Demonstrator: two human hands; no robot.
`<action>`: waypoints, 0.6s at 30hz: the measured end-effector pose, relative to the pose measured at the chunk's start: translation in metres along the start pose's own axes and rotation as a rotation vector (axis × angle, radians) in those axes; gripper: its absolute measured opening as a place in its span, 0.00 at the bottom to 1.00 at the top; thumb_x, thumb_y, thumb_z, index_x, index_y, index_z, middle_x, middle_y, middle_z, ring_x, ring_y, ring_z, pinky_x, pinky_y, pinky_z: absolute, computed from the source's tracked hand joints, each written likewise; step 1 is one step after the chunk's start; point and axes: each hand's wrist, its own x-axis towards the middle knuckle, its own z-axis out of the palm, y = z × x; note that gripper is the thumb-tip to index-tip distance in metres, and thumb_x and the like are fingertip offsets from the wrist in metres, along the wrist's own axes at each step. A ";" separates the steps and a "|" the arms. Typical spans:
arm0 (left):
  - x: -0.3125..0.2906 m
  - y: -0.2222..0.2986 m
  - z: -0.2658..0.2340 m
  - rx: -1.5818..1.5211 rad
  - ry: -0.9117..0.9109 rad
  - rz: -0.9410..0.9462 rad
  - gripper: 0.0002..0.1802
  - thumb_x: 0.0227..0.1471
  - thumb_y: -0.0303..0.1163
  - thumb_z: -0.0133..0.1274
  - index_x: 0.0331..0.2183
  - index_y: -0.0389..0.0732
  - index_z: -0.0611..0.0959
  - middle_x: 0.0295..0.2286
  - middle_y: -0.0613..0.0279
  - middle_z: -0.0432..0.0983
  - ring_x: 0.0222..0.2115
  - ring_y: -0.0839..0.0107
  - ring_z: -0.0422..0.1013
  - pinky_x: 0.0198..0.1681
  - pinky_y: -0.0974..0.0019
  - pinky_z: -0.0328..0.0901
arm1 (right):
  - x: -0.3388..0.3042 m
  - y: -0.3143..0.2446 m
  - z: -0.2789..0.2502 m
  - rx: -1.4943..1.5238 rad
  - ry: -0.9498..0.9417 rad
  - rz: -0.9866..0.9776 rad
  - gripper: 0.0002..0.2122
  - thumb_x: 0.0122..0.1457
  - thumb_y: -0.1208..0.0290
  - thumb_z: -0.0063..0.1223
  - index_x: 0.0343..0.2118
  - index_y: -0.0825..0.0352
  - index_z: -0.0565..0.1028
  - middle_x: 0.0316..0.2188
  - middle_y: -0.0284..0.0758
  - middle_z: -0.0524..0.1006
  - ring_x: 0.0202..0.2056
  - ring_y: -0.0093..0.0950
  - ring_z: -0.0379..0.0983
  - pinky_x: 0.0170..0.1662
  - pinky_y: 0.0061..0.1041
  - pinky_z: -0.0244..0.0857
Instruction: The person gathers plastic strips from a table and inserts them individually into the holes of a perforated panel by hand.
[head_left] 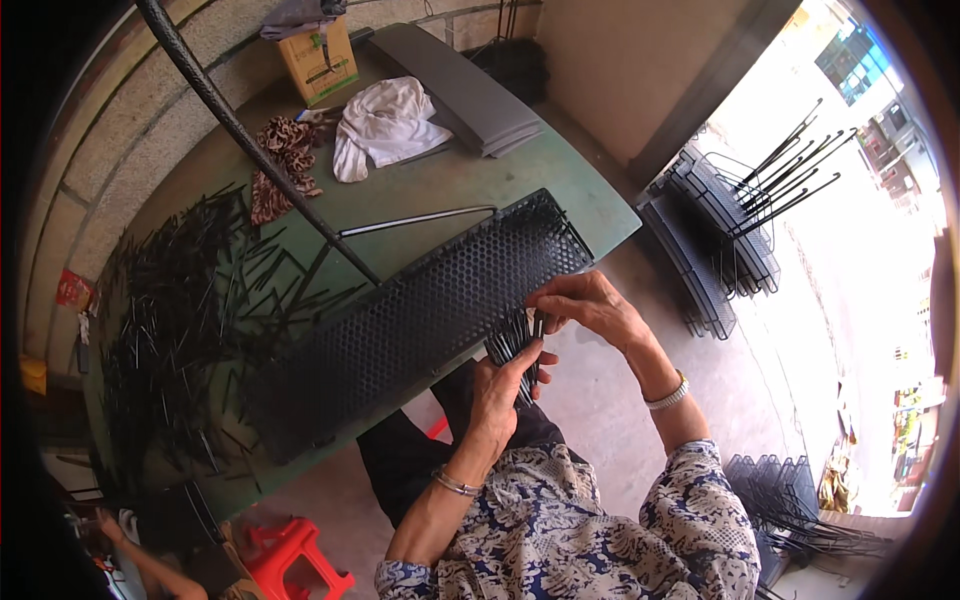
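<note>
Beside a long black honeycomb-mesh tray (430,300), the left hand (497,390) curls closed round slim, glossy black strips (510,340), partly hidden; the right hand (592,305) bends its fingers inward, their hold unclear.

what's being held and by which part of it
The left hand grips a bundle of black strips around its middle; whether the right hand pinches its upper end is unclear.

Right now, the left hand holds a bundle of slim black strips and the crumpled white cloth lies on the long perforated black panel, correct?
Not quite: the head view shows the cloth on the green tabletop, apart from the panel. The left hand does hold the bundle of strips.
</note>
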 end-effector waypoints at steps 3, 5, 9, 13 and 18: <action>0.003 -0.003 0.000 -0.031 0.020 0.012 0.13 0.51 0.36 0.58 0.38 0.41 0.81 0.25 0.62 0.79 0.18 0.81 0.69 0.17 0.77 0.59 | 0.001 -0.001 -0.002 -0.010 -0.010 0.019 0.10 0.60 0.68 0.53 0.36 0.72 0.78 0.25 0.31 0.78 0.26 0.18 0.74 0.32 0.19 0.69; 0.007 -0.004 -0.001 -0.049 0.004 0.015 0.12 0.51 0.36 0.58 0.37 0.42 0.81 0.25 0.62 0.79 0.17 0.81 0.68 0.16 0.78 0.59 | 0.000 -0.004 -0.003 -0.049 0.026 0.024 0.10 0.60 0.70 0.52 0.34 0.73 0.77 0.24 0.32 0.78 0.27 0.19 0.75 0.32 0.20 0.69; 0.021 -0.007 -0.013 -0.084 -0.050 -0.047 0.10 0.51 0.34 0.58 0.37 0.43 0.80 0.27 0.57 0.79 0.16 0.80 0.67 0.15 0.77 0.60 | 0.010 -0.005 -0.017 -0.173 0.271 -0.117 0.08 0.58 0.74 0.50 0.32 0.75 0.76 0.22 0.37 0.78 0.26 0.22 0.77 0.33 0.20 0.70; 0.020 -0.005 -0.012 -0.185 0.003 -0.025 0.09 0.51 0.34 0.58 0.35 0.43 0.79 0.28 0.56 0.79 0.19 0.76 0.70 0.20 0.73 0.65 | 0.030 -0.013 -0.020 -0.254 0.605 -0.319 0.06 0.57 0.76 0.51 0.31 0.73 0.76 0.24 0.37 0.79 0.26 0.22 0.77 0.31 0.20 0.69; 0.025 -0.012 -0.014 -0.247 0.019 -0.082 0.08 0.52 0.34 0.57 0.35 0.43 0.79 0.30 0.56 0.79 0.24 0.69 0.74 0.27 0.67 0.70 | 0.062 -0.002 -0.017 -0.439 0.772 -0.573 0.03 0.57 0.78 0.51 0.32 0.71 0.75 0.26 0.39 0.76 0.25 0.27 0.77 0.29 0.23 0.68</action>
